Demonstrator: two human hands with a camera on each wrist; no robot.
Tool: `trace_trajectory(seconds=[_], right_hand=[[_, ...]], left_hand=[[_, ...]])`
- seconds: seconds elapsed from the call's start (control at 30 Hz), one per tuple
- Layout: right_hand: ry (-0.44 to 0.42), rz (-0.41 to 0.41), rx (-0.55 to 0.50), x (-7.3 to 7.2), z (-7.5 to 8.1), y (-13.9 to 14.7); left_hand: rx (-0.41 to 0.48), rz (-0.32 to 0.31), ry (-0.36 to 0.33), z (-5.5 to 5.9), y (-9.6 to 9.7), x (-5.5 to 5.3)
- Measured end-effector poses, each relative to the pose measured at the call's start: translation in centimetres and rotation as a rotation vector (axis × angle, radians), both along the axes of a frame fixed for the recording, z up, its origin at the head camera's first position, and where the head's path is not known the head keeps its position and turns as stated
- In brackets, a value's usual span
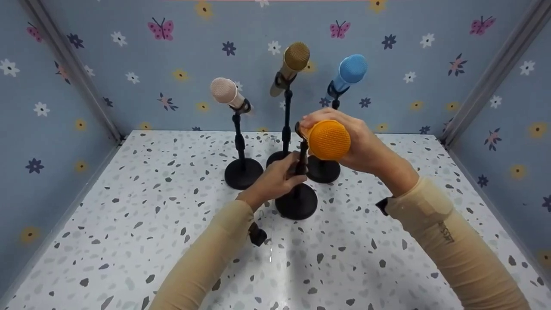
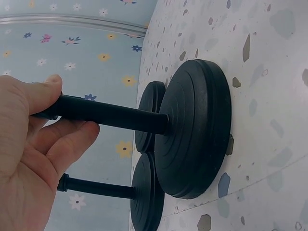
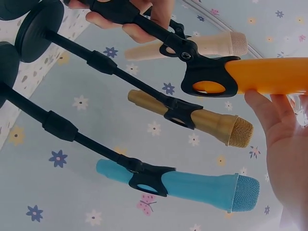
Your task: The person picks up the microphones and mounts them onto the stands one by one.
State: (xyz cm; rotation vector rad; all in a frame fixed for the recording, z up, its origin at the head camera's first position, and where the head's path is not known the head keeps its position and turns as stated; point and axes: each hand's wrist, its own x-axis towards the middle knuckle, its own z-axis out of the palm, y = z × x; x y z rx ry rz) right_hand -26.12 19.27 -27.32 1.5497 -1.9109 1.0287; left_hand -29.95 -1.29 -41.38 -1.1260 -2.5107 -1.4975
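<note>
An orange microphone (image 1: 329, 140) is in my right hand (image 1: 363, 144), fingers curled round its body just behind the round mesh head. In the right wrist view its body sits partly inside the black clip (image 3: 210, 77) at the top of a stand; the tail end is mostly hidden. My left hand (image 1: 275, 178) grips the upright pole (image 2: 110, 114) of that same stand between thumb and fingers. The stand's round black base (image 1: 297, 203) lies flat on the speckled tabletop, in front of the other stands.
Behind stand a pale pink microphone (image 1: 224, 90) on the left, a gold microphone (image 1: 297, 56) in the middle and a blue microphone (image 1: 353, 69) on the right, each clipped on a black stand. Patterned blue panels (image 1: 258, 26) enclose the speckled table (image 1: 142, 181) at the back and sides.
</note>
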Motion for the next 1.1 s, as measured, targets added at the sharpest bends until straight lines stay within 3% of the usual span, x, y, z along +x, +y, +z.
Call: trace_trajectory(seconds=[0.2, 0.5, 1.1], right_hand=[[0.021, -0.035, -0.014, -0.3, -0.5, 0.0], [-0.022, -0.034, -0.009, -0.7, -1.0, -0.1], [-0.088, -0.048, -0.068, -2.2, -2.9, -0.6]], left_hand=[[-0.012, 0.008, -0.006, -0.1, -0.1, 0.1], [-0.007, 0.005, -0.024, -0.2, -0.1, 0.1], [-0.019, 0.009, 0.020, 0.0, -0.1, 0.1]])
